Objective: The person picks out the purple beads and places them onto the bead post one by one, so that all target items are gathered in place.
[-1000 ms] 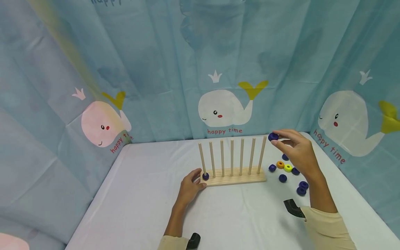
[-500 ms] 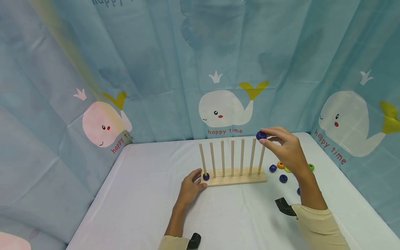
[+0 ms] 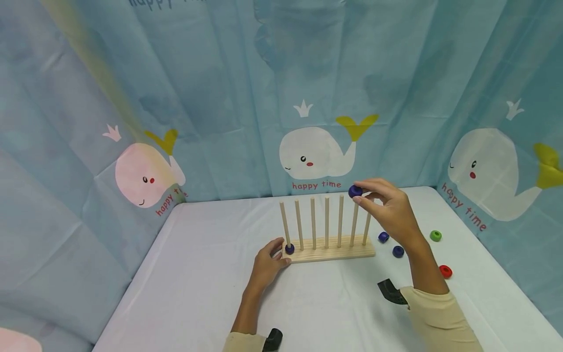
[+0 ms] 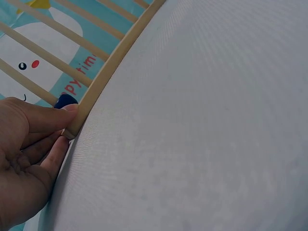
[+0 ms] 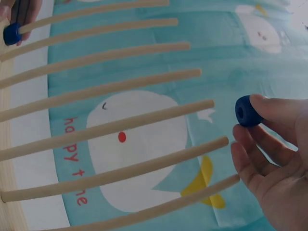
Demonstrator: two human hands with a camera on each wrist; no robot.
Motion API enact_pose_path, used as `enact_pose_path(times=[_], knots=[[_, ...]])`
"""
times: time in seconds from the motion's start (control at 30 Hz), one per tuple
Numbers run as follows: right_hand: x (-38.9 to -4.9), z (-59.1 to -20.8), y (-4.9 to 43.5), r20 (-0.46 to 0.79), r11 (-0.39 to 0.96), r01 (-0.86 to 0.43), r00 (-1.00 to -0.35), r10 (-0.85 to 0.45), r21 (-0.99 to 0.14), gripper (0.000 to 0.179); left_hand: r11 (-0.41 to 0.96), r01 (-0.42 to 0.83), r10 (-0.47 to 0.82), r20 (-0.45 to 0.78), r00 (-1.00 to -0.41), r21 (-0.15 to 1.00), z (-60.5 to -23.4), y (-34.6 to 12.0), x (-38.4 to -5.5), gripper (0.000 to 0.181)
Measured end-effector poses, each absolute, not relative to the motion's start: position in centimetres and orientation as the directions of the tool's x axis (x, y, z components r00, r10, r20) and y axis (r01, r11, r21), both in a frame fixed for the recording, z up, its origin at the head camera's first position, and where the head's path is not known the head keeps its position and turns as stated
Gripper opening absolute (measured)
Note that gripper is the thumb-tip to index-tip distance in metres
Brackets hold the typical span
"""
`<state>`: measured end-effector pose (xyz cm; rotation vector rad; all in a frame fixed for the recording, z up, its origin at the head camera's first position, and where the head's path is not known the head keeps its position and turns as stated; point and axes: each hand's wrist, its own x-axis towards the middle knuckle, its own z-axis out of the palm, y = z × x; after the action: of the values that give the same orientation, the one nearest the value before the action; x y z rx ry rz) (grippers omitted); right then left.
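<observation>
A wooden peg stand (image 3: 330,253) with a row of several upright pegs stands on the table. My left hand (image 3: 266,264) grips its left end, thumb on the front edge, as the left wrist view also shows. On the leftmost peg, down at the base, sits a dark blue bead (image 3: 289,249). My right hand (image 3: 391,208) pinches another blue bead (image 5: 247,111) between thumb and fingers. In the head view that bead is at the top of the second peg from the right. The right wrist view shows it apart from the peg tips, its hole facing them.
Right of the stand lie two blue beads (image 3: 398,252), a green bead (image 3: 435,235) and a red bead (image 3: 445,271). My right forearm hides part of that area. A blue whale-print curtain (image 3: 228,122) rises behind the white table (image 3: 198,274).
My right hand has moved left with its blue bead, from right of the stand to over its right-hand pegs. The red and green beads have come into view. My left hand stays put.
</observation>
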<state>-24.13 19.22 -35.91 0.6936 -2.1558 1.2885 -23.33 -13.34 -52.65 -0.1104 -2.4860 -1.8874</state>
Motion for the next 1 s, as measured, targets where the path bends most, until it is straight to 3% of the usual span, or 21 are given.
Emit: enact_pose_path(times=[1.0], knots=[[-25.3,-35.0,14.8,0.606,0.311,-0.656,-0.755,-0.251,-0.688,0.033,0.252,0.062,0.048,0.051,-0.998,0.966,-52.7,-13.3,-23.5,0.069]])
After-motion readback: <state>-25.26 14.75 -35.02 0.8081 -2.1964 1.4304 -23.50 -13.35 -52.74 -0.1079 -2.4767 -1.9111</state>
